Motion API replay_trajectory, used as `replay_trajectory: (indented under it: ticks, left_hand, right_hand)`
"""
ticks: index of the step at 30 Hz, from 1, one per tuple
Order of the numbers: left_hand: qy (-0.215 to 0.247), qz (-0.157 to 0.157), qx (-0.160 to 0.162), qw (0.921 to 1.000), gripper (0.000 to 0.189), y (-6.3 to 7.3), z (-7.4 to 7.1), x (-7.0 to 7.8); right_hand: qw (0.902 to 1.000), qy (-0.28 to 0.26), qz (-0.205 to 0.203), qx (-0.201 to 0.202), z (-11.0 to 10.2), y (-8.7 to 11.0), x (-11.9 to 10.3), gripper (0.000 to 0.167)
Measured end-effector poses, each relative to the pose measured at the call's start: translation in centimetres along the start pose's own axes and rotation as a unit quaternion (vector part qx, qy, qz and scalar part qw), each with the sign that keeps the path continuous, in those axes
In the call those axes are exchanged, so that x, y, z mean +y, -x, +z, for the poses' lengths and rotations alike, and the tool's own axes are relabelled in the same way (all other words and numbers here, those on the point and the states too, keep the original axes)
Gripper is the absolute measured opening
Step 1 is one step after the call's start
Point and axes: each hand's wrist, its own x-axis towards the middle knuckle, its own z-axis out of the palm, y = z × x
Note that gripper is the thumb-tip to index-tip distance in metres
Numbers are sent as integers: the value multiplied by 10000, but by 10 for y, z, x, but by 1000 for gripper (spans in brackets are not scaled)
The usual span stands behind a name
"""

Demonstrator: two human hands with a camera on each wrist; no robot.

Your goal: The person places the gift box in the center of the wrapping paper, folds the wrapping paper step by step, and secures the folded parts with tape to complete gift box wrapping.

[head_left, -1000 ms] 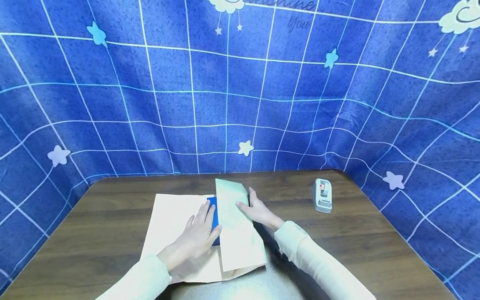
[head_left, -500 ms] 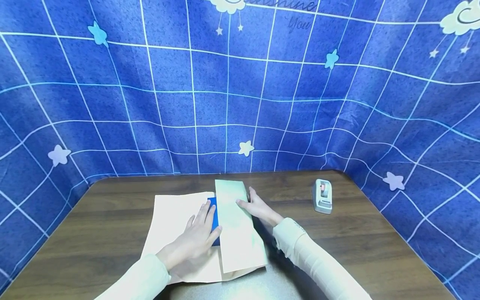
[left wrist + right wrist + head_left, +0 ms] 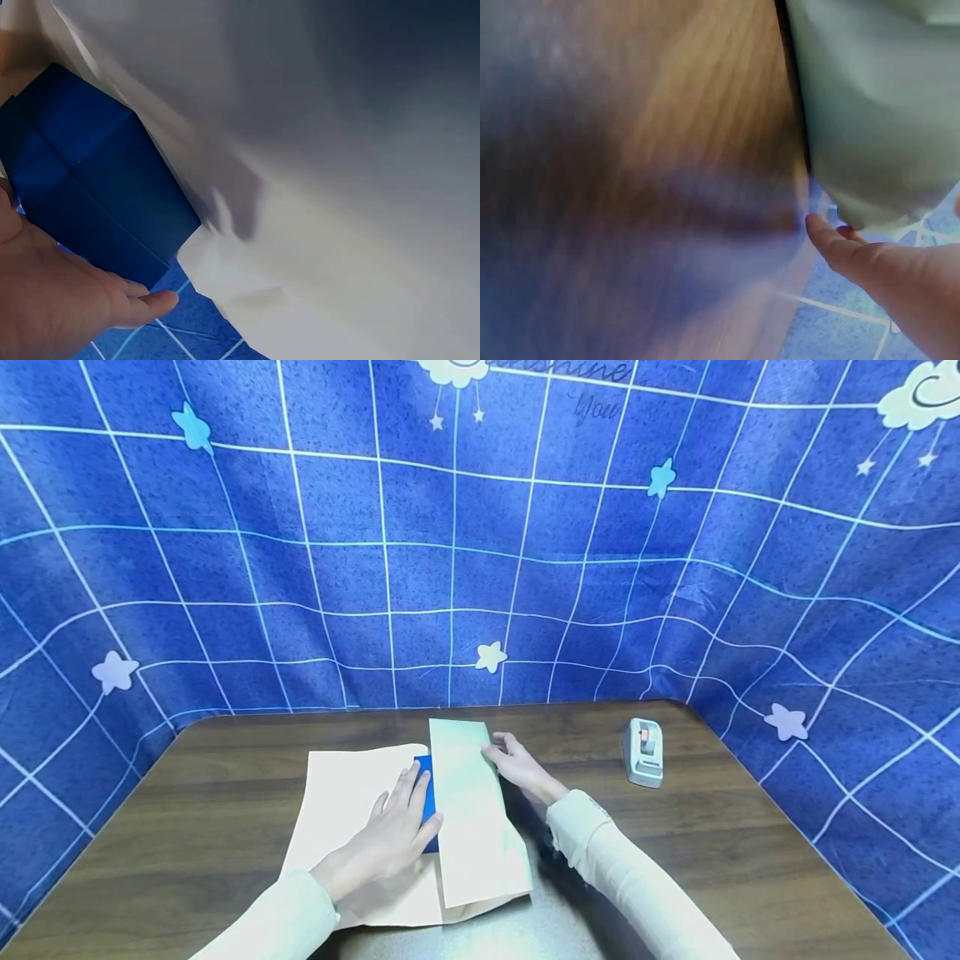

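A blue lidded box [image 3: 97, 172] lies on a sheet of pale wrapping paper [image 3: 341, 789], mostly covered by the paper's folded-over right flap [image 3: 472, 827]. My left hand [image 3: 390, 835] rests on the box with its fingers straight, right beside the flap's edge. In the left wrist view, that hand [image 3: 71, 289] lies along the box's side. At the far right edge of the flap is my right hand [image 3: 521, 768], fingertips against the paper's fold. The right wrist view has its outstretched fingers [image 3: 832, 238] right at the paper's end.
A light grey-blue tape dispenser [image 3: 645, 753] stands at the back right of the wooden table [image 3: 225, 802]. Behind the table hangs a blue gridded cloth [image 3: 420, 577] with stars and clouds.
My right hand has drawn its thumb back from the top of the flap to its right edge. The flap has settled slightly flatter at its far end; the left hand stays put.
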Motion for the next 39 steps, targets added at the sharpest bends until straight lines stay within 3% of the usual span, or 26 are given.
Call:
replay_trajectory:
  ticks: [3, 5, 7, 12, 14, 18, 19, 22, 29, 39]
  left_hand:
    - [17, -11, 15, 10000, 64, 0, -1, 0]
    - [23, -8, 23, 10000, 64, 0, -1, 1]
    - [23, -4, 13, 10000, 64, 0, -1, 0]
    - [21, -16, 1, 10000, 64, 1, 0, -1]
    - [28, -26, 23, 10000, 64, 1, 0, -1]
    - [42, -35, 82, 10000, 64, 1, 1, -1]
    - [31, -31, 105, 9999, 64, 1, 1, -2]
    - [-25, -29, 108, 9999, 65, 2, 1, -2]
    - [-30, -4, 155, 9999, 66, 2, 3, -2]
    - [-48, -17, 82, 10000, 66, 2, 2, -3]
  right_hand:
    - [9998, -58, -154, 92, 0, -7, 3, 45]
    - [9996, -10, -257, 134, -1, -19, 15, 42]
    - [9978, 246, -606, 90, -4, -34, 31, 42]
    - [9818, 634, -1770, -268, -16, -87, 82, 61]
    - [9824, 686, -1722, -248, -16, -97, 86, 66]
    - [9827, 1056, -1511, 193, -12, -77, 56, 64]
    - [9848, 1111, -1294, 322, -10, -68, 44, 62]
    - [9777, 1444, -1372, 663, -9, -60, 33, 51]
    - [9691, 1678, -1396, 1146, -14, -63, 29, 38]
    - [9670, 1723, -1433, 1215, -13, -69, 25, 32]
